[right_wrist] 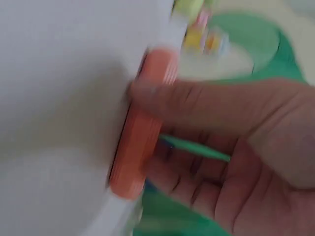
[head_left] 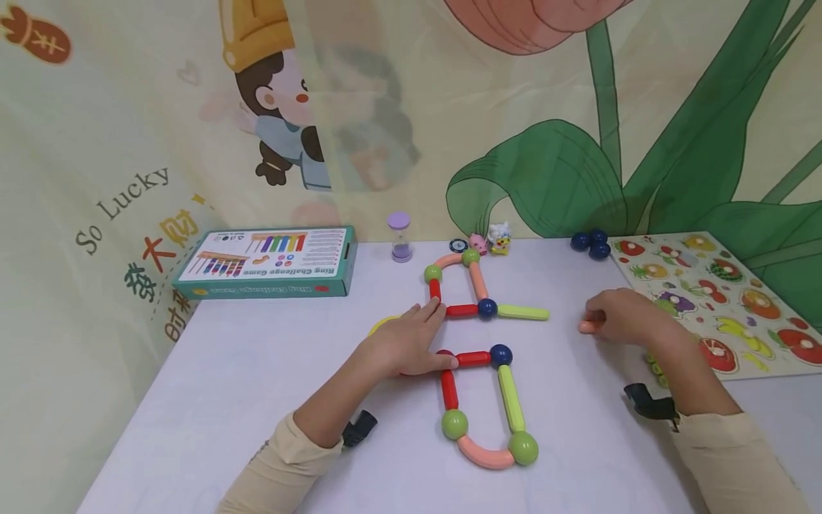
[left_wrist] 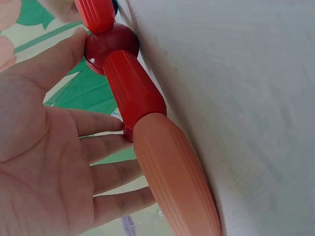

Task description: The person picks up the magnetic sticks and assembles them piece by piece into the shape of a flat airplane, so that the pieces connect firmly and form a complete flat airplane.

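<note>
A connected figure of toy building rods and balls lies on the table. My left hand (head_left: 406, 344) is spread over its left middle, fingers extended, thumb at the dark red ball (left_wrist: 111, 46). In the left wrist view, its fingertips reach a red rod (left_wrist: 133, 91) and an orange rod (left_wrist: 174, 172). Toward the right, my right hand (head_left: 624, 315) pinches a loose orange rod (right_wrist: 142, 125) between thumb and fingers. Blue balls (head_left: 501, 355), green balls (head_left: 524, 448), a lime rod (head_left: 511, 400) and a curved orange rod (head_left: 485, 455) form parts of the figure.
At the back left lies a Ring Challenge Game box (head_left: 266, 260), with a purple sand timer (head_left: 400, 239) beside it. Small animal figures (head_left: 498, 239) stand behind the figure. Loose dark blue balls (head_left: 591, 243) and a fruit puzzle board (head_left: 719, 293) occupy the right.
</note>
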{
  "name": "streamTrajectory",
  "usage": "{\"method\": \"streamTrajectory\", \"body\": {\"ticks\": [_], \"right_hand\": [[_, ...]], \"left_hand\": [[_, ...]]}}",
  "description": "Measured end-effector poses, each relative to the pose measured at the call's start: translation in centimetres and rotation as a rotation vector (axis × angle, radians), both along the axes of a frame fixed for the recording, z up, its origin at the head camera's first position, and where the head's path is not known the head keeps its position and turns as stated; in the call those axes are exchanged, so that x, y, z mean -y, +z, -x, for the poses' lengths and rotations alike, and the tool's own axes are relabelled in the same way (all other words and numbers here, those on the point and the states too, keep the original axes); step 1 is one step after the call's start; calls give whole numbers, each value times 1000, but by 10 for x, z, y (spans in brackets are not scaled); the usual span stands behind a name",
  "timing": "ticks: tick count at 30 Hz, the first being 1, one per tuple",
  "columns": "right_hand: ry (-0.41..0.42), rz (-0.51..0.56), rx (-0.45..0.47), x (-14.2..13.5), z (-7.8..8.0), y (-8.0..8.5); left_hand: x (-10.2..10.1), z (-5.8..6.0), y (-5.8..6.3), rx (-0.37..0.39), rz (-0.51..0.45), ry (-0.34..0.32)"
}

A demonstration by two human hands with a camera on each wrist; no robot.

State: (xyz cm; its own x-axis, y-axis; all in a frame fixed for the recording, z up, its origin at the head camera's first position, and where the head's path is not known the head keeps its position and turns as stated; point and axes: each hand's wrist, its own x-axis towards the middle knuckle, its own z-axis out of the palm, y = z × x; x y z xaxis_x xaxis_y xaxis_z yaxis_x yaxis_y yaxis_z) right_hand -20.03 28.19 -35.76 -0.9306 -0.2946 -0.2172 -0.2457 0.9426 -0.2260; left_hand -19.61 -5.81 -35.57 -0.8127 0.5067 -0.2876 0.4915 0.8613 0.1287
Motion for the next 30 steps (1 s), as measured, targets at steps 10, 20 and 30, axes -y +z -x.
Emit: {"method": "streamTrajectory", "body": {"ticks": [10, 20, 30], "right_hand": [[229, 72, -145, 100, -13, -8], [59, 99, -126, 47, -3, 14], [147, 128, -77, 58, 2, -9]], "left_hand": [[-1, 0, -1, 3, -15, -1], [-1, -1, 0, -1, -8, 2], [0, 1, -1, -10, -8, 2]]}}
